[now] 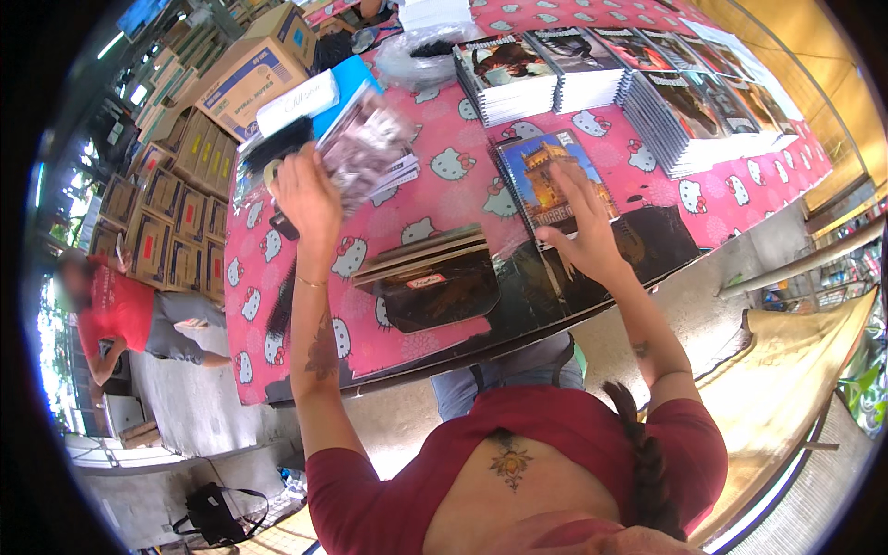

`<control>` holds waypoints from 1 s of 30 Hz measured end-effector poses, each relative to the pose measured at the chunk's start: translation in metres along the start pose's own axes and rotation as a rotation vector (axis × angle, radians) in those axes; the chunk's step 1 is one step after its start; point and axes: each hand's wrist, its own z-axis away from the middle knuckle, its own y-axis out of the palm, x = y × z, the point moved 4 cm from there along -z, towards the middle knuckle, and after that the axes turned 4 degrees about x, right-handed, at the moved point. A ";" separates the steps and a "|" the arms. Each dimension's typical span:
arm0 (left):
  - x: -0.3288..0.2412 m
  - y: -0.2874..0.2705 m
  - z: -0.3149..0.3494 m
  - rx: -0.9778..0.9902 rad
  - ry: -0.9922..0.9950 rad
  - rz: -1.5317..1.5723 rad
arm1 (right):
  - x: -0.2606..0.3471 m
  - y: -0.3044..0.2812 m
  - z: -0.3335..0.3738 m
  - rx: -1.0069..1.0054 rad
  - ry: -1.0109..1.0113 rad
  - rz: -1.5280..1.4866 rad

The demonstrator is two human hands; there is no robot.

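My left hand (310, 196) is at the far left of the table. Its fingers are closed at the edge of a blurred printed cover (365, 153) in brown and white, tilted over a small stack of white-edged pages (400, 176). How many sheets it grips is hidden. My right hand (587, 222) lies with spread fingers on a spiral notebook (546, 171) whose cover pictures a lit yellow building under a blue sky. The notebook is flat, its black coil along the left side. Between my hands sits a dark wooden block-like holder (435, 287) with a slanted top.
Stacks of spiral notebooks (504, 79) stand at the back right. Behind my left hand are a white roll-shaped bundle (298, 100), a blue sheet (347, 83) and a cardboard box (259, 74). Clear plastic wrap (421, 55) lies farther back. A person in red (120, 305) stands at left.
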 end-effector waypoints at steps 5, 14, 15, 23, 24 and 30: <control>-0.108 -0.066 -0.033 0.153 0.220 0.345 | 0.022 0.052 -0.014 -0.006 0.217 -0.999; -0.121 -0.110 -0.029 0.333 0.308 0.400 | 0.023 0.085 0.003 0.073 0.332 -0.918; -0.119 -0.113 -0.030 0.342 0.306 0.395 | 0.031 0.088 0.001 0.061 0.318 -0.927; -0.107 -0.113 -0.028 0.379 0.273 0.380 | 0.040 0.084 -0.009 0.144 0.400 -0.906; -0.108 -0.112 -0.029 0.387 0.273 0.382 | 0.038 0.083 -0.007 0.146 0.390 -0.917; -0.115 -0.118 -0.035 0.388 0.341 0.420 | 0.026 0.085 0.003 0.154 0.385 -0.804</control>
